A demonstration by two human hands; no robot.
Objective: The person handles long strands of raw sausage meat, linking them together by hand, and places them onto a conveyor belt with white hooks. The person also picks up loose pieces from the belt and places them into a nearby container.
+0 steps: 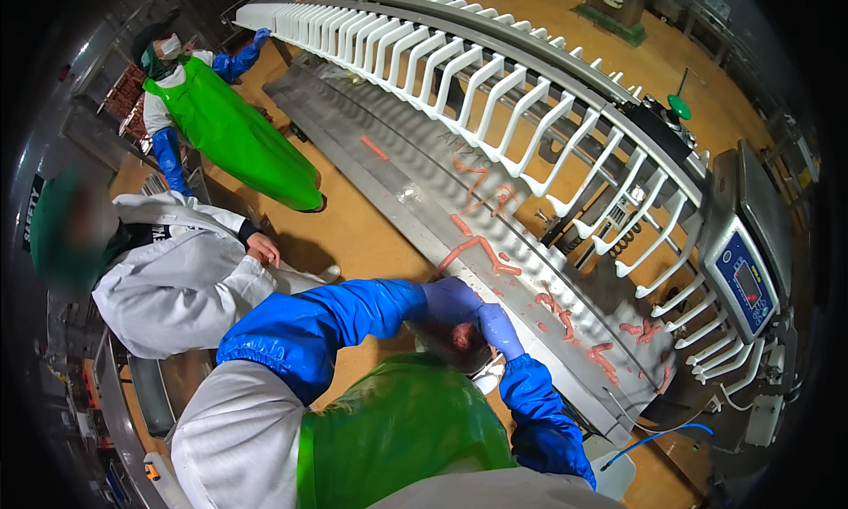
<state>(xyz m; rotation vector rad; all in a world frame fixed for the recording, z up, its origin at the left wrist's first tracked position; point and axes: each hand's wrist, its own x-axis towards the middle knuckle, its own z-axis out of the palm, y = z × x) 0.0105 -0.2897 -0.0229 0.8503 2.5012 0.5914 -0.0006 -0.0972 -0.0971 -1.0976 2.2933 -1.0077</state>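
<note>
My left hand and my right hand, in blue-purple gloves, are close together at the near edge of the metal table. Both look closed at the top of what seems to be a clear plastic bag, with something reddish like meat inside. The fingertips are mostly hidden. Beyond them, pink sausage links and loose scraps lie on the wet metal table. More sausage pieces are at the table's right end.
A conveyor with white hooked arms curves above the table's far side. A scale with a blue panel stands at the right. A person in a white coat is close on my left; another in a green apron stands farther back.
</note>
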